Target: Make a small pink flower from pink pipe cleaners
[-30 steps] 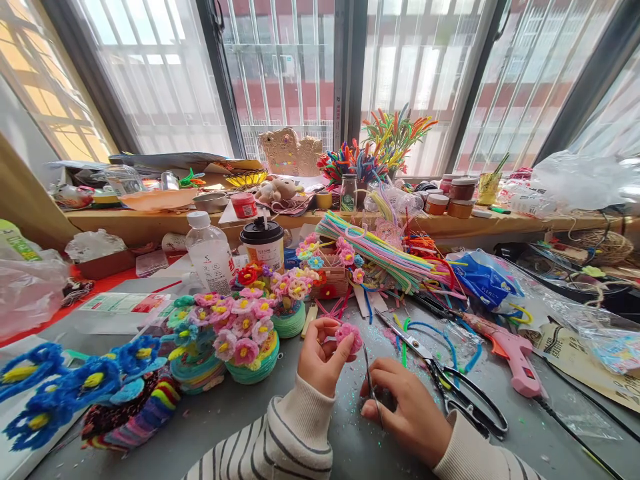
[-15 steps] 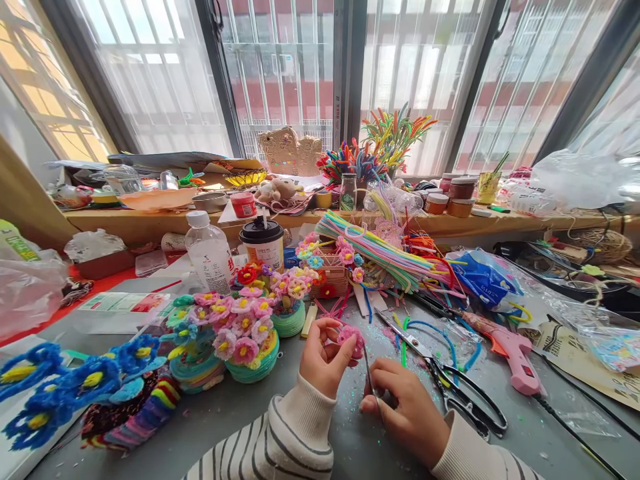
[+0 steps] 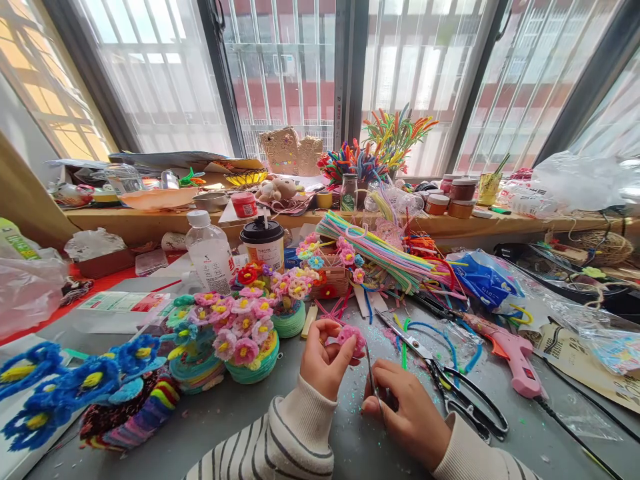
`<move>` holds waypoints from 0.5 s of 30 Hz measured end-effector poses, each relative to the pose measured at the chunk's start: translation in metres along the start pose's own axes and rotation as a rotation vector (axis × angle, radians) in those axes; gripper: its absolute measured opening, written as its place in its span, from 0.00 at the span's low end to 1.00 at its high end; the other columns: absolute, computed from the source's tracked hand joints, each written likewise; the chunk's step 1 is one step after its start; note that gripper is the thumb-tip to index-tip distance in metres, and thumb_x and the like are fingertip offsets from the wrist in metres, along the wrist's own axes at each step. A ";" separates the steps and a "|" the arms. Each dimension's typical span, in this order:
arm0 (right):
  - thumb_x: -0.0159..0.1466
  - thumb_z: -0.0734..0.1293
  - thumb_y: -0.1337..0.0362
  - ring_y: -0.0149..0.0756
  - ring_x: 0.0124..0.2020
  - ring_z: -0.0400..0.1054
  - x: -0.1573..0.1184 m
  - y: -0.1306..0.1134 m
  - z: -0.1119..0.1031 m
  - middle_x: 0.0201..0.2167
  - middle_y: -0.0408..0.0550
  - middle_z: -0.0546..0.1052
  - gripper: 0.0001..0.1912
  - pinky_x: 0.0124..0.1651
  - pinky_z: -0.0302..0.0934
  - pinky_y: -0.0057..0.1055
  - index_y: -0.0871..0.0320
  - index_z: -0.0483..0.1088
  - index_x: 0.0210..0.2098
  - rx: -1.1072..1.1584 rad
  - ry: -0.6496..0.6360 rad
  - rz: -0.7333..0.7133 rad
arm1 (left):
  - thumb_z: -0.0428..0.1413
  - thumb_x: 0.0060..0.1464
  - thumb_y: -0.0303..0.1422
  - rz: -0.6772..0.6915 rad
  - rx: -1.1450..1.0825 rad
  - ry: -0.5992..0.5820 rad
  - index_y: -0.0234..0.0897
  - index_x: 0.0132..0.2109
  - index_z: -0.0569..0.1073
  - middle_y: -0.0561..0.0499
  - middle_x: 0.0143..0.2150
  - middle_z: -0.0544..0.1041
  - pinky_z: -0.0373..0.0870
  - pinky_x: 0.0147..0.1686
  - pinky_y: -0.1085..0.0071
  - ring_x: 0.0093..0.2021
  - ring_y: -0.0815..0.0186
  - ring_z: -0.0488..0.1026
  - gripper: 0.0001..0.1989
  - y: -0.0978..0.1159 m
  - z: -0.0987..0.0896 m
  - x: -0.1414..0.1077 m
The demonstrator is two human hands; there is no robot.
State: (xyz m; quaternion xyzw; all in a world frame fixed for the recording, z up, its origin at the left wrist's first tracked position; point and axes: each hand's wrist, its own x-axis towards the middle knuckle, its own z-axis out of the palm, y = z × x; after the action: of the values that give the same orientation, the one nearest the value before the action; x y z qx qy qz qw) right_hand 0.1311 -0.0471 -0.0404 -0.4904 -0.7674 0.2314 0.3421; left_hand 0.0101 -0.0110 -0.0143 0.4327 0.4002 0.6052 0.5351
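The left hand pinches a small pink chenille flower between thumb and fingers, above the bench. The right hand, fingers curled narrow, grips a thin dark strip reaching up beside the flower — tool or wire, I cannot tell, nor whether they touch. The flower's fuzzy head looks largely formed, but it is apart from the potted pink flowers to its left, which seem finished, as do the blue flowers farther left. Plenty of material appears unused: pastel pipe cleaners lie bundled behind the hands.
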 end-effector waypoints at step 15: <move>0.54 0.49 0.42 0.30 0.22 0.55 0.000 0.001 0.000 0.18 0.42 0.61 0.27 0.23 0.46 0.26 0.59 0.58 0.18 -0.051 0.017 -0.007 | 0.56 0.37 0.33 -0.023 0.049 -0.011 0.37 0.32 0.56 0.61 0.22 0.61 0.64 0.13 0.80 0.17 0.70 0.71 0.16 0.000 -0.001 0.000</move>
State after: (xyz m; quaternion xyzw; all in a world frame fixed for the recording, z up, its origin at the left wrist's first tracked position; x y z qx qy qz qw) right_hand 0.1316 -0.0464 -0.0415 -0.4982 -0.7718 0.2064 0.3369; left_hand 0.0088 -0.0113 -0.0148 0.4442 0.4169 0.5865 0.5337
